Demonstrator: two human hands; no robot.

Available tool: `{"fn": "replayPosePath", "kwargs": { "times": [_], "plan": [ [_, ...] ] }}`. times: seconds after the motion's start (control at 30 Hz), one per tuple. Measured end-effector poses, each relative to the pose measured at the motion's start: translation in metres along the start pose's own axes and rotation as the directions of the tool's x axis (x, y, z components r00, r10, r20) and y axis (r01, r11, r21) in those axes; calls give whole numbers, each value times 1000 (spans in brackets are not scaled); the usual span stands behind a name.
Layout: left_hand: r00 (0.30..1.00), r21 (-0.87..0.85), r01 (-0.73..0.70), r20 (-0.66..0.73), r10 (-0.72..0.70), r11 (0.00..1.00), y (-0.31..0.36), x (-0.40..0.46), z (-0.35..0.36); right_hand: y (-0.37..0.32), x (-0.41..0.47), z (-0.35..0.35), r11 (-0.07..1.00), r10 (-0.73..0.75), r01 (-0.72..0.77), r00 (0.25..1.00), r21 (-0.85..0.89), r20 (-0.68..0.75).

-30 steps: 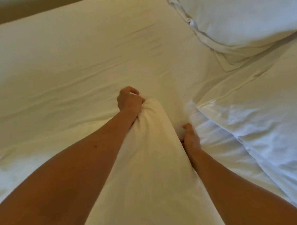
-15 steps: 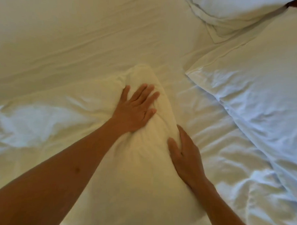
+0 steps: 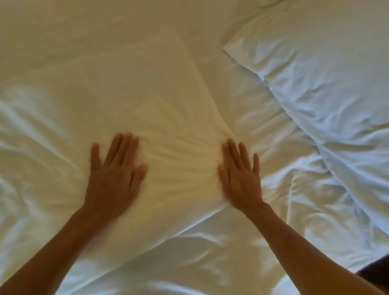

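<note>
A white pillow (image 3: 133,95) lies flat on the bed, one corner pointing toward me. My left hand (image 3: 115,173) presses down on its near part with straight fingers and palm flat. At the pillow's right edge my right hand (image 3: 241,176) also presses flat, fingers straight and spread. The fabric between the two hands is creased into fine wrinkles. Neither hand holds anything.
A second white pillow (image 3: 339,86) lies at the right, its corner close to the first pillow. The white bed sheet (image 3: 206,263) is rumpled near me and to the right. A corner of another pillow (image 3: 269,0) shows at the top. Something dark (image 3: 382,267) sits at the bed's lower right edge.
A second ago both hands gripped the raised pillow at its sides. They laid it down flat, opened, and moved toward me to press its near part.
</note>
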State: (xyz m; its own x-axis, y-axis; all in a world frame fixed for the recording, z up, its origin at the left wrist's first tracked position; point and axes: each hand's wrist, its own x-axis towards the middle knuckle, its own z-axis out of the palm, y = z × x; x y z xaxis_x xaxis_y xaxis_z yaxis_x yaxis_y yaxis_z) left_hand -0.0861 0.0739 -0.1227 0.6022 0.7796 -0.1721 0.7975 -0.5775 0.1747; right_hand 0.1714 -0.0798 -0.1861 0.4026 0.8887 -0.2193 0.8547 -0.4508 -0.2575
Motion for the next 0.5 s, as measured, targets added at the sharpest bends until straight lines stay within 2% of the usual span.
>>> {"fn": "replayPosePath", "kwargs": {
  "times": [0.07, 0.1, 0.17, 0.23, 0.3, 0.33, 0.4, 0.5],
  "plan": [
    [991, 13, 134, -4, -134, 991, -16, -43, 2, -30, 4, -10, 994, 113, -112, 992, 20, -62],
    [980, -18, 196, -7, -197, 980, -13, -51, 4, -58, 6, -17, 993, 110, -105, 987, 56, -113],
    [969, -85, 239, -40, -243, 967, 4, -58, 5, -124, 2, -23, 989, -33, 58, 983, 139, -180],
    [972, -54, 221, -64, -224, 974, 1, -72, 11, -166, -7, -13, 944, -285, 307, 944, 123, -166],
    [970, 68, 243, -40, -241, 968, -37, -106, 26, -158, -9, 5, 881, -471, 473, 876, -5, -103],
    [962, 123, 272, -34, -270, 954, -62, -132, 33, -139, -10, 12, 870, -493, 488, 867, -73, -70],
    [940, 173, 341, -55, -337, 924, -108, -181, 38, -94, -9, 14, 893, -430, 415, 901, -176, -53],
    [862, 127, 506, -105, -496, 853, -135, -213, 26, -70, -8, 0, 972, -163, 152, 986, -178, -44]
  ]
}}
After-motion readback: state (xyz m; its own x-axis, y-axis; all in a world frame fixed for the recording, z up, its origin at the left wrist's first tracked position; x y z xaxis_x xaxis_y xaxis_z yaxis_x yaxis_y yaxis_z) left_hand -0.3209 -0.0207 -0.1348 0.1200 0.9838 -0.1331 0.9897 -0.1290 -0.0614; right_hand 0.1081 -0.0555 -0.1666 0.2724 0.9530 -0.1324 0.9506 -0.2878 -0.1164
